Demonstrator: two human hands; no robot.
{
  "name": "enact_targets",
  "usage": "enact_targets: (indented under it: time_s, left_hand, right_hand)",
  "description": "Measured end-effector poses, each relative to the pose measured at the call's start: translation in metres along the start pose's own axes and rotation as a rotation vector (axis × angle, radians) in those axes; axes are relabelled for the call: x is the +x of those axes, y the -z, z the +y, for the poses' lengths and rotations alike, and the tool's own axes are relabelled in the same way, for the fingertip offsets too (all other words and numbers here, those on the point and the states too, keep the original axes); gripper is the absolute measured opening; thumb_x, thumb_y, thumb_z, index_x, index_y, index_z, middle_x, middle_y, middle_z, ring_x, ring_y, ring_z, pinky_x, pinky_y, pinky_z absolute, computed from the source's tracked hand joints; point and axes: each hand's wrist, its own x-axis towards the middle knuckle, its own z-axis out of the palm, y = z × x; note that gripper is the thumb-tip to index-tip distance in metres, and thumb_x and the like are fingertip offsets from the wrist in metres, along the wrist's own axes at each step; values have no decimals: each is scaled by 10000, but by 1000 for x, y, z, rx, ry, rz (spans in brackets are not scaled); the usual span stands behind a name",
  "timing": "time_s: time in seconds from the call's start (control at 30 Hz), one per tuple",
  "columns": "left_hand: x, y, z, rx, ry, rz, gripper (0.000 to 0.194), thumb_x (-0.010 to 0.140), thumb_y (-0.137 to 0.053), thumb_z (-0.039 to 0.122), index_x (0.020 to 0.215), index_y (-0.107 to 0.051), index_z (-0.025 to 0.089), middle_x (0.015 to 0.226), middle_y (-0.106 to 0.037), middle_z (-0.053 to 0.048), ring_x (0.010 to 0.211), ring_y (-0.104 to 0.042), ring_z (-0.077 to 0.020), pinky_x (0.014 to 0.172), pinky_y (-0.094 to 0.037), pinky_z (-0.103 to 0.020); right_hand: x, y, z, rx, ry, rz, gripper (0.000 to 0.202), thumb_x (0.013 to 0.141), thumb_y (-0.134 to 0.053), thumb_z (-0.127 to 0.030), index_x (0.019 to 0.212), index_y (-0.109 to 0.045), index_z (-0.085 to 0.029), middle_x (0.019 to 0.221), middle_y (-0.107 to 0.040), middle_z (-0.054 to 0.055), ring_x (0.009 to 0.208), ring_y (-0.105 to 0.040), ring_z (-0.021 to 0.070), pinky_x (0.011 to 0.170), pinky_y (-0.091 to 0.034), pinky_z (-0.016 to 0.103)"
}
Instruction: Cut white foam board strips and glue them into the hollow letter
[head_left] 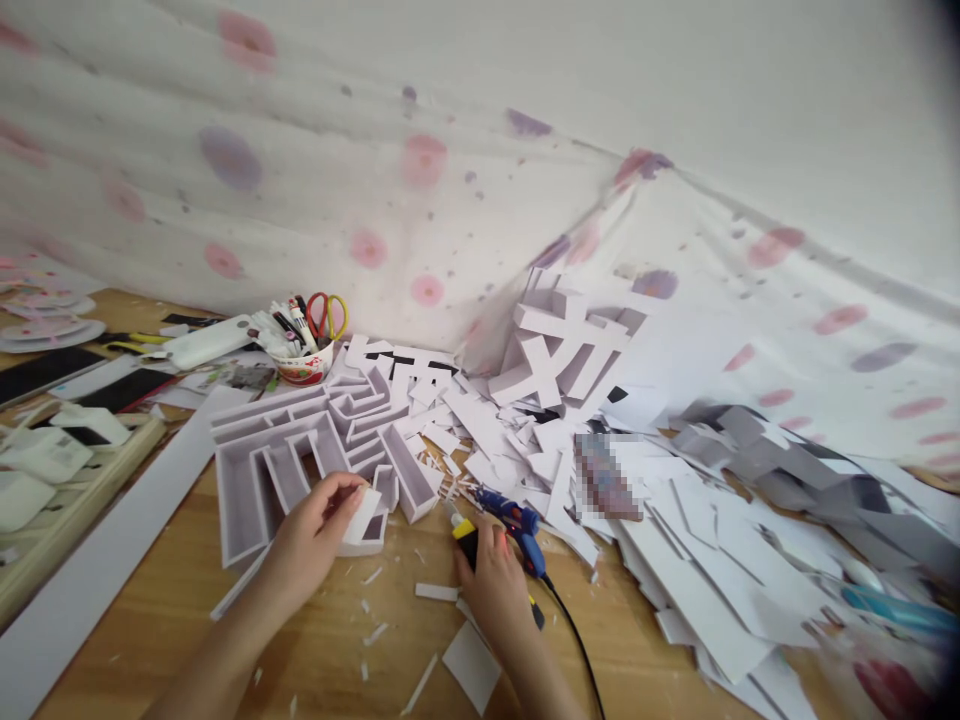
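Observation:
My left hand (319, 535) pinches a small white foam-board piece (362, 516) against the near side of a hollow white letter form (244, 500) with several open compartments. Whether the piece touches the form, I cannot tell. To the right, my right hand (495, 578) is closed over a yellow and black utility knife (466, 541), low over the wooden table. Its blade end points away from me, and the grip is partly hidden under my fingers. Just beyond that hand lies a blue glue gun (529, 548), its black cord (574, 625) running toward the front edge.
White offcuts (525, 450) pile up behind the hands. Another white letter form (562, 350) leans at the back. A cup of pens and scissors (301, 362) stands back left. Stacked white sheets (705, 570) cover the right side. A cream rack (90, 520) sits left.

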Motion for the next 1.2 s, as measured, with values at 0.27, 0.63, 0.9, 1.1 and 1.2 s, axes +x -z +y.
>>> enact_targets:
  time_s: [0.27, 0.63, 0.9, 1.1, 1.2]
  left_hand:
    - [11, -7, 4, -114, -46, -97, 240, 738, -588, 429, 828, -665, 221, 854, -652, -18, 819, -608, -169, 751, -483, -276]
    - [39, 6, -3, 31, -33, 50, 449, 745, -534, 508, 1090, -611, 232, 934, -643, -51, 876, -620, -202, 674, -500, -287]
    - [39, 5, -21, 242, -184, 0, 311, 786, -513, 449, 970, -650, 237, 990, -641, -62, 932, -586, -223, 541, -459, -249]
    - [38, 6, -22, 277, -203, -15, 299, 806, -496, 442, 970, -649, 243, 960, -630, -59, 862, -588, -204, 522, -444, -235]
    - [38, 6, -26, 306, -212, -17, 292, 810, -496, 434, 973, -647, 244, 967, -623, -60, 840, -590, -196, 500, -434, -225]
  right_hand:
    - [19, 56, -48, 460, 310, 124, 305, 794, -574, -184, 1091, -507, -198, 1019, -594, 88, 965, -545, 236, 830, -458, 377]
    - [84, 46, -74, 599, 477, 34, 119, 787, -588, -95, 840, -599, -201, 787, -630, 24, 794, -548, 172, 726, -428, 279]
    - [85, 61, -80, 349, 665, -46, 114, 802, -542, -84, 825, -589, -185, 759, -608, 35, 799, -504, 185, 718, -403, 269]
    - [86, 56, -87, 225, 742, -88, 160, 767, -512, -46, 733, -551, -198, 704, -574, 19, 740, -489, 174, 664, -382, 255]
    - [87, 47, -85, 244, 733, -88, 171, 750, -535, -48, 680, -533, -205, 671, -562, 1, 721, -489, 169, 668, -394, 251]
